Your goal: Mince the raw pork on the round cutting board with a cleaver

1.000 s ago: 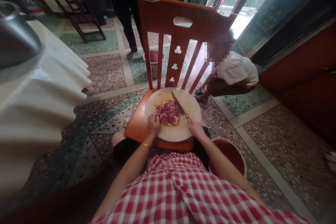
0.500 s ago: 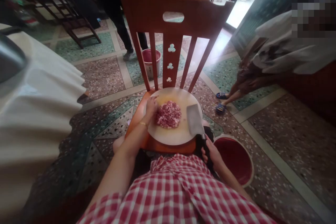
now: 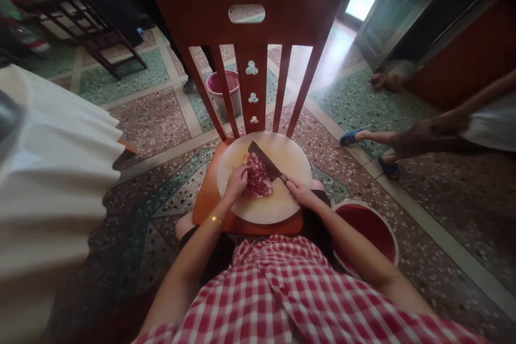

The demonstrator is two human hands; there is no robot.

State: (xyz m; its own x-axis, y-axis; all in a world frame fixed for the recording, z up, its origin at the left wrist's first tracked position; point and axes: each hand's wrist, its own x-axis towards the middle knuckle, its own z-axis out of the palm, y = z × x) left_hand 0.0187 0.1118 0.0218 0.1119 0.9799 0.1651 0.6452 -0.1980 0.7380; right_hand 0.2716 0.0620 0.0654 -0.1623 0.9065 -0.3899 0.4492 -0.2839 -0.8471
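Note:
A round, pale cutting board (image 3: 289,205) lies on the seat of a wooden chair (image 3: 209,193) before me. On its left half sits a heap of chopped raw meat (image 3: 257,178). My right hand (image 3: 300,192) is wrapped round the handle of a cleaver (image 3: 266,162). The blade slants up and leftward along the far right side of the meat, touching or just above it; I cannot tell which. My left hand (image 3: 237,180) is at the heap's left edge, fingers curled together; whatever they may pinch is hidden.
The chair's slatted back rises beyond the board. A red-lined bucket (image 3: 365,234) stands on the floor at my right, another bucket (image 3: 226,94) behind the chair. A cloth-covered table (image 3: 60,172) is at left. One person's legs (image 3: 387,142) are at right; another person stands behind the chair.
My right hand has brought the cleaver from the board's right side left to the meat. My left hand has shifted slightly down at the heap's edge. The person at right has moved.

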